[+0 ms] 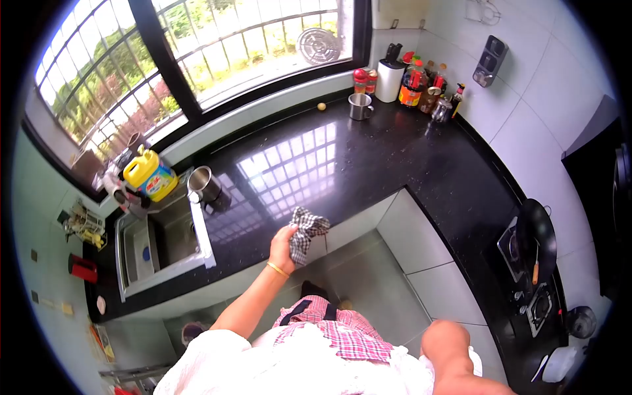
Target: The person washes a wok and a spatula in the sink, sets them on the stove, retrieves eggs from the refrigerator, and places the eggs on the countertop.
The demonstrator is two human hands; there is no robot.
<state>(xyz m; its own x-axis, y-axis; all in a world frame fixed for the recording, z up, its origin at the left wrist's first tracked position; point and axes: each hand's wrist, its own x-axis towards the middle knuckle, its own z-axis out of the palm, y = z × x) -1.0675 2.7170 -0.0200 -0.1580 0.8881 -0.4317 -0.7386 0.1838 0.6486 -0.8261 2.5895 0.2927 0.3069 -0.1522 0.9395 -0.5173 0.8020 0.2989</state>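
Note:
My left hand is closed around a crumpled black-and-white checked cloth. The cloth hangs from my fingers at the front edge of the black countertop, partly over the floor. Whether it touches the counter I cannot tell. Of my right arm only a bent part shows at the lower right; the hand itself is out of sight.
A sink is at left, with a yellow jug and a steel pot beside it. A metal mug, knife block and several bottles stand at the back. At right, a wok leans by the stove.

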